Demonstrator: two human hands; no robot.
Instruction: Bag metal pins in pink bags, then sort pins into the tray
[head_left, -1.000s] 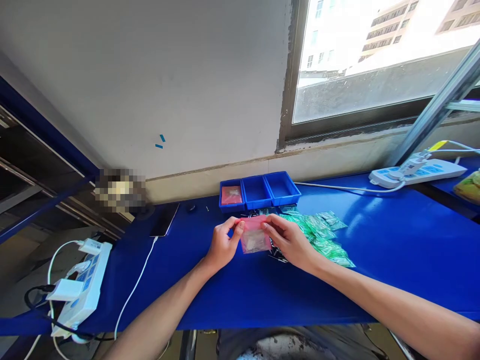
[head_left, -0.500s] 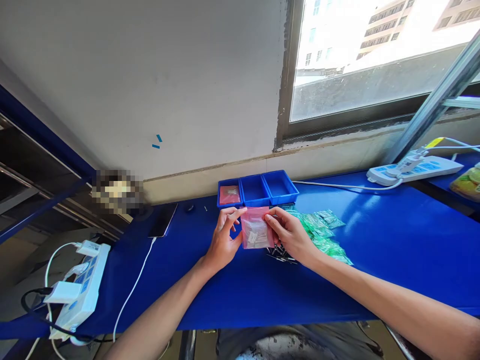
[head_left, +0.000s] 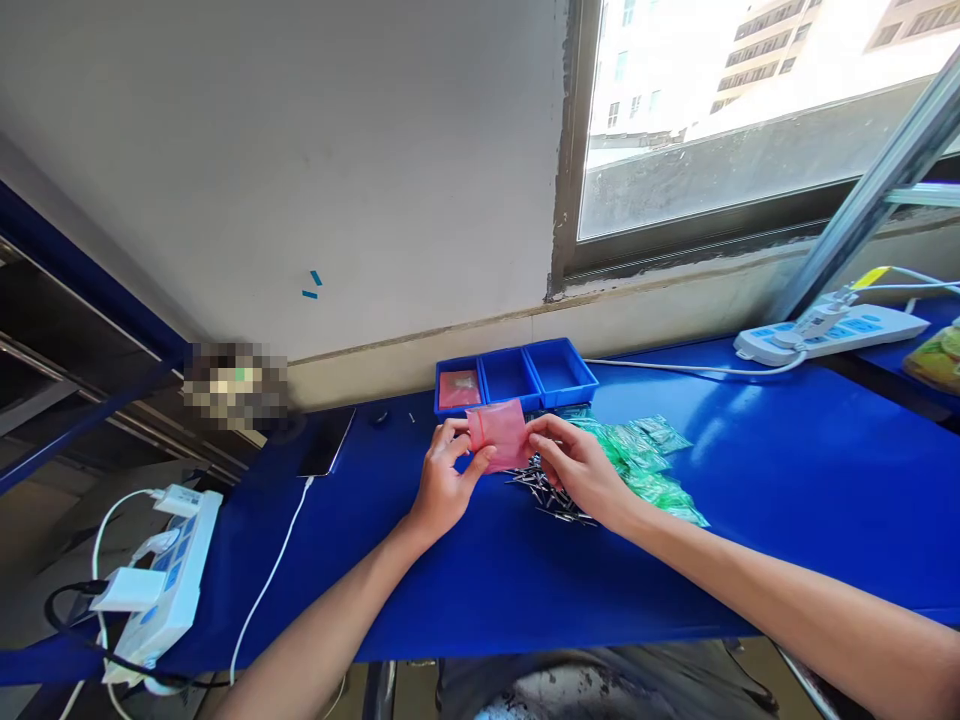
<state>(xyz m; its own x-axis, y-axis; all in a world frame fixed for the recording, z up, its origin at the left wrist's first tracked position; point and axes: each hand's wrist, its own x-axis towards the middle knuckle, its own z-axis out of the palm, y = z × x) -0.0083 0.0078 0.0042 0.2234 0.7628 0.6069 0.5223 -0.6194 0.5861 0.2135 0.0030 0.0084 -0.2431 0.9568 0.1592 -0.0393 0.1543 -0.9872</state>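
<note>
A small pink zip bag (head_left: pixel 501 430) is held up in front of me, over the blue table. My left hand (head_left: pixel 442 482) pinches its left side, thumb in front and fingers behind. At the opposite edge, the thumb and fingertips of my right hand (head_left: pixel 576 462) close on the bag. Its contents hardly show through the pink film from this side. Thin metal pieces like screws or pins (head_left: pixel 551 497) lie heaped below, partly hidden by my right hand. Several green-tinted clear bags (head_left: pixel 637 455) are piled to the right of that hand.
Blue bins (head_left: pixel 574 392) stand by the wall, the left one holding another pink bag (head_left: pixel 457 388). A phone (head_left: pixel 328 443) on a white cable lies to the left. Power strips (head_left: pixel 169 580) sit at far left and back right (head_left: pixel 862 330). A metal frame leans at right.
The pink bag has been turned and shifted left and up, hiding the pale contents seen before. My left thumb now presses on its front. More of the metal heap shows.
</note>
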